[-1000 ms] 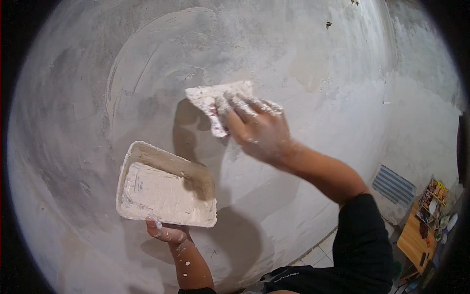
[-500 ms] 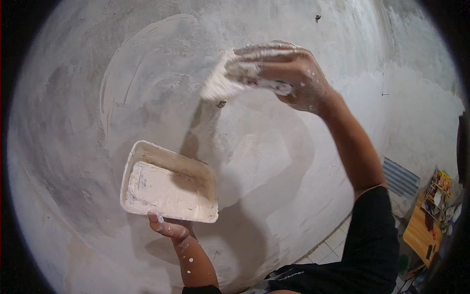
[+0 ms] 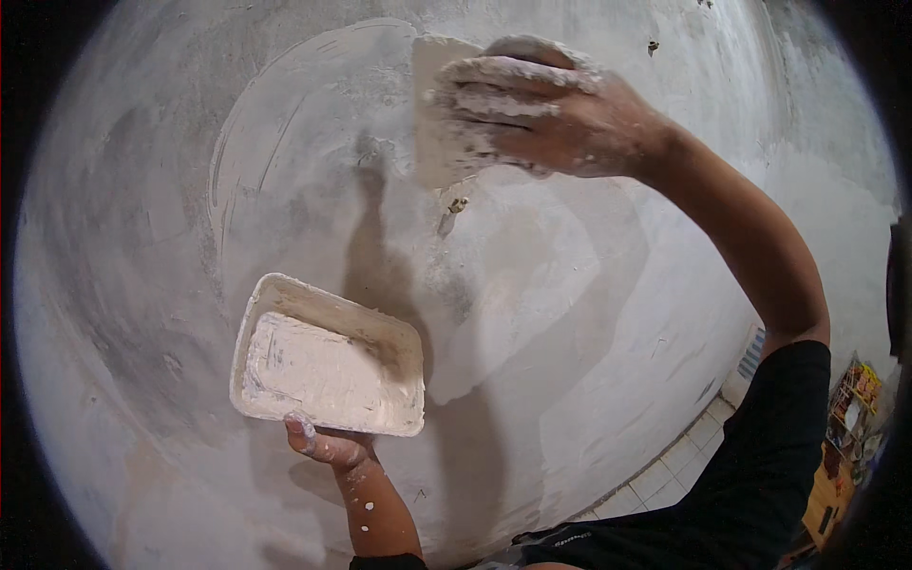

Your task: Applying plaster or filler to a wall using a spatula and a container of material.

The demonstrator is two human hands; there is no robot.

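Note:
My left hand (image 3: pixel 328 446) supports a whitish rectangular tub (image 3: pixel 404 361) from below, its thumb on the near rim and the other fingers hidden underneath. Thick cream-coloured putty (image 3: pixel 318 370) covers the tub's bottom. Higher up and to the right, my right hand (image 3: pixel 560 114), its fingers coated with putty, is closed on a flat pale putty spreader (image 3: pixel 432 123). The spreader lies flat against, or very close to, the grey plastered wall (image 3: pixel 532 285), beside a curved band of fresh putty (image 3: pixel 313 66). Its far edge is covered by my fingers.
A small fitting (image 3: pixel 458 205) sticks out of the wall just below the spreader, and another (image 3: pixel 653 47) sits farther right. White floor tiles (image 3: pixel 665 484) run along the wall's foot. At the right edge stand a wooden table (image 3: pixel 825 503) and a rack of small items (image 3: pixel 855 394).
My right hand has moved up with the spreader, which has turned from a slant to nearly upright against the wall. The view has shifted slightly; my left hand and the tub stay almost still.

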